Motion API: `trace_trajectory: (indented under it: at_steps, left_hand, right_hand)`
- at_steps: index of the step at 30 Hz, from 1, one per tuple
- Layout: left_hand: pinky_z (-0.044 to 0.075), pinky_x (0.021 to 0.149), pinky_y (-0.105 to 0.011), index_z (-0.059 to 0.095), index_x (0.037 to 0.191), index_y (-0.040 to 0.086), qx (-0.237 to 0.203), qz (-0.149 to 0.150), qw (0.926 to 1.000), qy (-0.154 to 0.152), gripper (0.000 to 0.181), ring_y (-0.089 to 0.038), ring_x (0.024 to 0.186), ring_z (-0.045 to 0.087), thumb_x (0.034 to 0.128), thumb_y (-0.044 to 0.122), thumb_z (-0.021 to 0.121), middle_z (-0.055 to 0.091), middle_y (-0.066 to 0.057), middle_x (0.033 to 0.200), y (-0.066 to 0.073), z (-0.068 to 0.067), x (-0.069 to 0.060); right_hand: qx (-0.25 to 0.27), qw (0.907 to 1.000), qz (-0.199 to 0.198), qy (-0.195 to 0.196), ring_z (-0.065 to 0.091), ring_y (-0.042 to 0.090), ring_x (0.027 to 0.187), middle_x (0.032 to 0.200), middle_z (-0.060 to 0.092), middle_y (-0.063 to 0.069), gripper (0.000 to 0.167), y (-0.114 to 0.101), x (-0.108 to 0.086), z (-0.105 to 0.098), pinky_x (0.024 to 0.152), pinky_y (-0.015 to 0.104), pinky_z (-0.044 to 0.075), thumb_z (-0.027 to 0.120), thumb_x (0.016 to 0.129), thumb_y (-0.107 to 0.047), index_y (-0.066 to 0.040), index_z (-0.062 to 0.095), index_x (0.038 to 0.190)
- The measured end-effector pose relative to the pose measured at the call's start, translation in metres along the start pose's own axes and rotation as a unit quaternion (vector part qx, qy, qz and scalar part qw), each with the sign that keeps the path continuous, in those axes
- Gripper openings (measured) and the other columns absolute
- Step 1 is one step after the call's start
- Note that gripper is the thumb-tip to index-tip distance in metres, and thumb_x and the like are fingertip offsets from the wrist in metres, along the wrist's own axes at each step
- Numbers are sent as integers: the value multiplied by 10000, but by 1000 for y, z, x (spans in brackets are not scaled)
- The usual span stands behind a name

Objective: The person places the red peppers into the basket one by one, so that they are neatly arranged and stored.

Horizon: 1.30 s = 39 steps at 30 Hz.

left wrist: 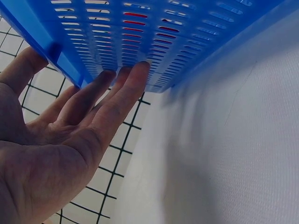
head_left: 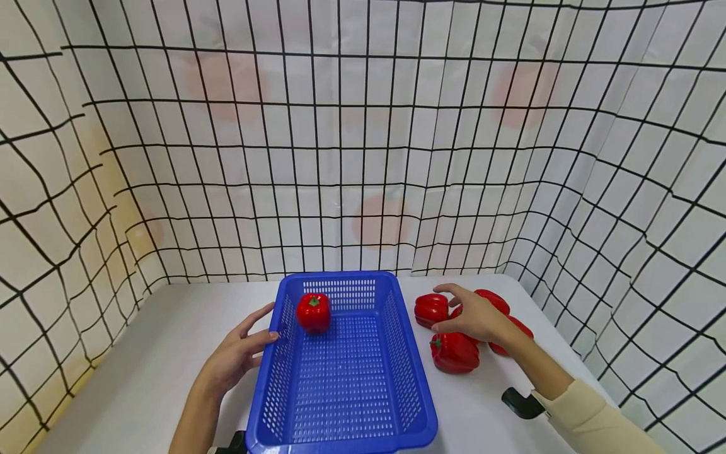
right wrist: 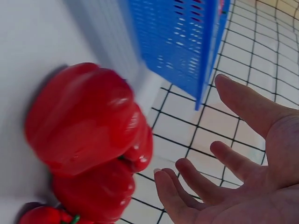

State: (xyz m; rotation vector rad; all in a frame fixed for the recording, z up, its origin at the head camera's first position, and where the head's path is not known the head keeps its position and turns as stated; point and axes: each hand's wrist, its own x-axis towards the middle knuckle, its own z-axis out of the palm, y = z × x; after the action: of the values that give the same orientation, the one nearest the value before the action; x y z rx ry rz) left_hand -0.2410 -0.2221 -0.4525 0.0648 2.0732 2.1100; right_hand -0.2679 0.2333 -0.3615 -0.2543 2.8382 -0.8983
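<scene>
A blue slotted plastic basket (head_left: pixel 343 384) stands on the white table, with one red bell pepper (head_left: pixel 314 315) in its far left corner, green stem up. My left hand (head_left: pixel 234 356) is at its left side, thumb over the rim and fingers against the outer wall, lightly holding it. Right of the basket lies a group of several red bell peppers, among them a front one (head_left: pixel 455 354) and a left one (head_left: pixel 430 310). Over this group hovers my right hand (head_left: pixel 479 315), thumb and fingers spread, nothing between them. It partly hides the middle peppers.
Black wire grid walls (head_left: pixel 365 167) with white sheeting behind stand at the back and both sides. The peppers lie between the basket's right wall and the table's right edge. A dark wrist device (head_left: pixel 523 403) sits by the right sleeve (head_left: pixel 590 416).
</scene>
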Motion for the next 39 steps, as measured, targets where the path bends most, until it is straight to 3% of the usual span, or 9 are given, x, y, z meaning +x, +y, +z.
trace_trajectory:
  at_steps: [12, 19, 39]
  left_hand:
    - [594, 907, -497, 286, 1598, 296, -24, 41, 10000, -37, 784, -382, 1198, 668, 940, 234, 707, 508, -240, 1498, 0, 1, -1]
    - [592, 912, -496, 269, 1609, 276, 68, 124, 9999, -63, 786, -388, 1207, 662, 948, 249, 695, 500, -252, 1502, 1, 1, -1]
    - [595, 904, -502, 297, 1595, 302, 29, 17, 10000, 46, 783, -384, 1200, 667, 933, 246, 712, 512, -228, 1500, -1, 2, -1]
  right_hand:
    - [-592, 9979, -178, 205, 564, 465, 1200, 1299, 614, 251, 879, 22, -9, 16, 753, 515, 627, 937, 665, -246, -93, 529, 1428]
    - [-780, 9965, -197, 209, 496, 510, 1262, 1365, 577, 259, 878, 25, -13, 22, 773, 551, 617, 941, 661, -250, -96, 537, 1425]
    - [-1179, 9929, -48, 167, 422, 572, 1257, 1310, 555, 296, 879, 32, -15, 42, 794, 601, 597, 946, 634, -178, -126, 557, 1421]
